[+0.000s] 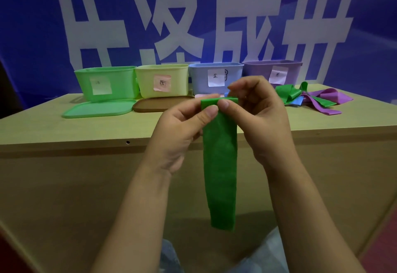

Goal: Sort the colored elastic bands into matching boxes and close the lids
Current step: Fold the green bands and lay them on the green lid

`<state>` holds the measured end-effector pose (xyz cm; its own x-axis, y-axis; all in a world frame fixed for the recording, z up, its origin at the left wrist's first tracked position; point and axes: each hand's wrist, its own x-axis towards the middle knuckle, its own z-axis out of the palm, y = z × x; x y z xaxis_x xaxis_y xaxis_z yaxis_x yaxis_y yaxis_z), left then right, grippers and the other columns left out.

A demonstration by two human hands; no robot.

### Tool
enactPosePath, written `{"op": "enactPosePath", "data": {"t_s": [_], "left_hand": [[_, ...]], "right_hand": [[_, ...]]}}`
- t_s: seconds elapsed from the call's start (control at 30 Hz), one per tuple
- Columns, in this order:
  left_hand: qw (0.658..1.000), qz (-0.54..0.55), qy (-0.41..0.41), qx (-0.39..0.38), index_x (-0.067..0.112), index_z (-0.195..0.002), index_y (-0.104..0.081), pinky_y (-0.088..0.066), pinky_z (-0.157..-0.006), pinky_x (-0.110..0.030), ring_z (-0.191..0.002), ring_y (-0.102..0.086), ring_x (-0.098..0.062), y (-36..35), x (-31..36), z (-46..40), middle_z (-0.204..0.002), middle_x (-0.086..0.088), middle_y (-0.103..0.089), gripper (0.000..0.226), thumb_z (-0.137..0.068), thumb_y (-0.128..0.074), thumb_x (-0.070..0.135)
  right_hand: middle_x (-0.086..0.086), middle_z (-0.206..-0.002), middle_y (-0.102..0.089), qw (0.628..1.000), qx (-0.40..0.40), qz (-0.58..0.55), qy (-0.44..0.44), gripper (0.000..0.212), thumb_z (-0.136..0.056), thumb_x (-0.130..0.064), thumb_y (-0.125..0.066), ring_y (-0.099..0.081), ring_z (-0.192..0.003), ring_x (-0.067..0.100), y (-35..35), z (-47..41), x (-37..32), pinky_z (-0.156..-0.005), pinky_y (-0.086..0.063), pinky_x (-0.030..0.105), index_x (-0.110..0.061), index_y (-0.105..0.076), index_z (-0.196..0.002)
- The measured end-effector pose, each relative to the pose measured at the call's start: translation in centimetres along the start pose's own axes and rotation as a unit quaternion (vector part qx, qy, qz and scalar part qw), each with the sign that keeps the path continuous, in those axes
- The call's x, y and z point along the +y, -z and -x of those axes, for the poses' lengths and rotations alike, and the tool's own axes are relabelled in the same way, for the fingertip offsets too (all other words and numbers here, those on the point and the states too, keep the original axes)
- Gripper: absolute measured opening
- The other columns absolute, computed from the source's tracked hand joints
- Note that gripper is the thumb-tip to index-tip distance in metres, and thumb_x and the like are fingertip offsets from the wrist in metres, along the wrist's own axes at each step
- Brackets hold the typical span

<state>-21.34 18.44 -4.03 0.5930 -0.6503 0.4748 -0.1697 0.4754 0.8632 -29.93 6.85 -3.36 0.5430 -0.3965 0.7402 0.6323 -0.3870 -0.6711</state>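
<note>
Hidden/unclear: both hands block part of the pale blue plastic box (216,78) and whatever lies in front of it; only a pink sliver and a blue scrap show there, can't tell what they are. Handwriting on the paper labels is mostly unreadable. Box interiors not visible from this angle. The tangled pile of green, purple and blue elastic bands (311,98) overlaps itself, count unclear.

Hands: left hand (182,131) and right hand (260,118) are raised in front of the tan wooden table (64,126), thumbs meeting. Both pinch the folded top edge of a long flat green elastic band (220,165), thumb against curled fingers; the rest hangs straight down below the table edge.

Row at the back, left to right: green plastic box (107,83), yellow plastic box (162,80), the blue one, purple plastic box (272,71), all open. Flat green lid (97,109) and brown lid (159,103) lie in front of the first two.
</note>
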Motion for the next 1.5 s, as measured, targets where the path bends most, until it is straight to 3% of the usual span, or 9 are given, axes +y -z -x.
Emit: {"op": "enactPosePath", "data": {"t_s": [0.17,0.3,0.47,0.6,0.73,0.93,1.13,1.27,1.5], "left_hand": [[0.998,0.020,0.001,0.061,0.009,-0.092,-0.072,-0.058,-0.075,-0.040,-0.088,-0.069,-0.024,-0.7,0.0,-0.8,-0.089,-0.011,-0.073,0.024,-0.072,-0.067,0.020],[0.996,0.054,0.001,0.066,0.007,-0.088,-0.071,-0.058,-0.063,-0.032,-0.075,-0.071,-0.022,-1.5,0.1,-1.0,-0.079,-0.009,-0.073,0.015,-0.076,-0.064,0.014],[0.993,0.033,-0.023,0.109,0.012,-0.086,-0.070,-0.058,-0.075,-0.041,-0.077,-0.069,-0.021,-2.1,0.0,-1.3,-0.077,-0.005,-0.072,0.008,-0.082,-0.062,0.013],[0.991,0.022,-0.028,0.129,0.012,-0.090,-0.068,-0.058,-0.072,-0.042,-0.081,-0.069,-0.026,-1.9,0.0,-1.9,-0.082,-0.009,-0.072,0.009,-0.088,-0.059,0.012],[0.993,-0.017,-0.027,0.114,0.011,-0.092,-0.066,-0.056,-0.074,-0.042,-0.085,-0.067,-0.029,-1.9,0.0,-2.3,-0.084,-0.010,-0.070,0.009,-0.090,-0.057,0.013],[0.993,-0.021,-0.018,0.117,0.012,-0.094,-0.066,-0.056,-0.070,-0.038,-0.086,-0.066,-0.027,-1.6,0.1,-3.0,-0.096,-0.019,-0.069,0.010,-0.090,-0.058,0.017],[0.992,-0.038,-0.046,0.115,0.013,-0.094,-0.067,-0.057,-0.071,-0.040,-0.096,-0.065,-0.036,-1.5,1.1,-4.1,-0.100,-0.021,-0.069,0.010,-0.091,-0.057,0.016],[0.990,-0.037,-0.048,0.131,0.014,-0.089,-0.067,-0.054,-0.084,-0.052,-0.103,-0.063,-0.040,-1.2,1.5,-4.7,-0.100,-0.020,-0.068,0.010,-0.091,-0.057,0.016],[0.989,-0.025,-0.061,0.134,0.013,-0.090,-0.065,-0.055,-0.084,-0.046,-0.094,-0.069,-0.028,-1.1,2.6,-5.7,-0.089,-0.010,-0.072,0.010,-0.093,-0.055,0.015]], "right_hand": [[-0.001,-0.076,-0.053,0.999,-0.006,0.035,-0.004,0.045,-0.088,-0.009,-0.061,-0.055,-0.071,0.006,-0.6,0.4,1.0,-0.067,-0.053,0.025,-0.027,-0.044,-0.126],[0.036,-0.085,-0.053,0.998,-0.016,0.055,-0.008,0.072,-0.087,-0.023,-0.059,-0.056,-0.085,0.047,-1.1,1.7,2.4,-0.076,-0.050,0.060,-0.053,-0.018,-0.139],[0.006,-0.076,-0.065,0.997,-0.018,0.073,0.015,0.085,-0.088,-0.015,-0.058,-0.064,-0.072,0.025,-1.3,3.0,3.8,-0.068,-0.055,0.045,-0.067,-0.006,-0.132],[-0.017,-0.104,-0.067,0.994,-0.033,0.096,0.047,0.077,-0.089,0.003,-0.055,-0.060,-0.094,-0.007,-1.6,4.3,5.7,-0.080,-0.047,0.011,-0.050,-0.029,-0.138],[0.005,-0.089,-0.062,0.992,-0.038,0.108,0.048,0.040,-0.084,0.005,-0.050,-0.059,-0.087,0.006,-1.5,4.7,6.3,-0.076,-0.047,0.018,-0.025,-0.070,-0.100],[-0.008,-0.092,-0.060,0.986,-0.138,0.051,-0.083,0.029,-0.083,-0.006,-0.057,-0.059,-0.089,0.002,-0.9,5.4,6.8,-0.079,-0.048,0.017,-0.034,-0.067,-0.083],[-0.016,-0.094,-0.067,0.972,-0.167,0.024,-0.165,0.047,-0.086,0.002,-0.061,-0.061,-0.097,0.003,-1.1,6.6,8.7,-0.084,-0.051,0.022,-0.043,-0.070,-0.082],[-0.018,-0.090,-0.066,0.963,-0.177,0.023,-0.201,0.042,-0.091,0.006,-0.051,-0.060,-0.092,-0.007,-0.6,6.8,9.0,-0.082,-0.048,0.015,-0.032,-0.067,-0.084],[-0.016,-0.110,-0.062,0.952,-0.193,0.020,-0.236,0.043,-0.090,0.003,-0.054,-0.057,-0.103,-0.007,-0.3,7.9,10.9,-0.090,-0.047,0.017,-0.038,-0.065,-0.098]]}}
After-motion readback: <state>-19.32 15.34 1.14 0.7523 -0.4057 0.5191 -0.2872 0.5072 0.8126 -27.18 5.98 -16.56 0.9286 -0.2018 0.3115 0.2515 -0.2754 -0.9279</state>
